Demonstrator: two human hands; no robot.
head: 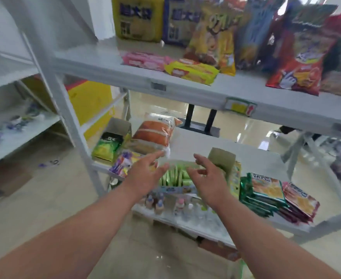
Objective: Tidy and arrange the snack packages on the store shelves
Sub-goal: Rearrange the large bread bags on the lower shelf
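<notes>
Both hands, left hand (145, 172) and right hand (209, 176), are extended with fingers spread and relaxed, gripping nothing, over the display box (177, 188) at the front edge of the middle shelf (256, 158). The box holds a row of upright green sachets (175, 176); bare shelf surface lies behind it. Left, a cardboard box (113, 135) contains green packets; right, stacked flat snack packs (266, 194) reach the shelf edge

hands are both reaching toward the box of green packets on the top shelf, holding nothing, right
Not quite: the box of green packets sits on the lower shelf, not the top one. The head view shows the left hand and right hand reaching toward it with open fingers, holding nothing.
</notes>
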